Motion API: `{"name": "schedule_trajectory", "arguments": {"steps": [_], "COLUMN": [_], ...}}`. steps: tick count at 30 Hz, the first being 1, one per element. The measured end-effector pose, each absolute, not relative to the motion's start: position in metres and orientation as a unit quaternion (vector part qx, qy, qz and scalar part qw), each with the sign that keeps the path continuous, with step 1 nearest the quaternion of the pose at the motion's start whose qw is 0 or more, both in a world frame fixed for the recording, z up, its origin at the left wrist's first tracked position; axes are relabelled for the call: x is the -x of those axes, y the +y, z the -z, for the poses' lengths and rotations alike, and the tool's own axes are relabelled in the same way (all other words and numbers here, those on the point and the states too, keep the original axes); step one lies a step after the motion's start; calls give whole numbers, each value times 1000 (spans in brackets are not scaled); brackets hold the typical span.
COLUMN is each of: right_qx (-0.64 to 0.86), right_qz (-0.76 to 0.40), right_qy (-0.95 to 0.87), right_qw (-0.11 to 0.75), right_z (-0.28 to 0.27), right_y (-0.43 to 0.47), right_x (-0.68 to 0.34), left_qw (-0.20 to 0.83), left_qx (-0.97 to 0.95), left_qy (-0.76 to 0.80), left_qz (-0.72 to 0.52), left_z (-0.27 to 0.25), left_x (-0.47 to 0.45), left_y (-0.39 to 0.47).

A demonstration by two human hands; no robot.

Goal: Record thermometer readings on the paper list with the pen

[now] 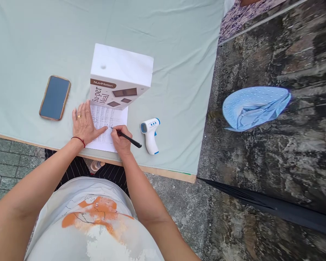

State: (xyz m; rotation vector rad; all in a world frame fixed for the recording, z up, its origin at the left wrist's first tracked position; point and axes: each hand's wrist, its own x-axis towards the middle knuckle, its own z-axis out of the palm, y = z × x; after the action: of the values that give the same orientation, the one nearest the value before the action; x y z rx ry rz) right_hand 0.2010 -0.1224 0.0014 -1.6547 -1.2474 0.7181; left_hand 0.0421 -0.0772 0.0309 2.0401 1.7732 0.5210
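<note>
Paper (108, 142) lying along near edge of surface (176, 134)

Left hand (84, 125) is steadying its left side, fingers nearly together, thumb spread; right hand (121, 141) is clamping pen (129, 139) in its fingers. Weak left pressure could be letting paper twist.

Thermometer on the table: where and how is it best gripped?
Probably by its handle, coming from the near table edge: the thermometer lies on its side, handle pointing toward that edge. The right hand, nearest, holds a pen.
</note>
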Motion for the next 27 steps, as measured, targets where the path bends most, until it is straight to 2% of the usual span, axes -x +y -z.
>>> {"name": "schedule_trajectory", "arguments": {"steps": [27], "right_qx": [676], "right_qz": [-282], "right_qy": [-485], "right_qw": [478], "right_z": [1], "right_y": [-123], "right_x": [-200], "left_qw": [190], "left_qx": [-726], "left_qy": [634], "left_qz": [-185], "left_z": [-31], "left_x": [-42], "left_y": [-77]}}
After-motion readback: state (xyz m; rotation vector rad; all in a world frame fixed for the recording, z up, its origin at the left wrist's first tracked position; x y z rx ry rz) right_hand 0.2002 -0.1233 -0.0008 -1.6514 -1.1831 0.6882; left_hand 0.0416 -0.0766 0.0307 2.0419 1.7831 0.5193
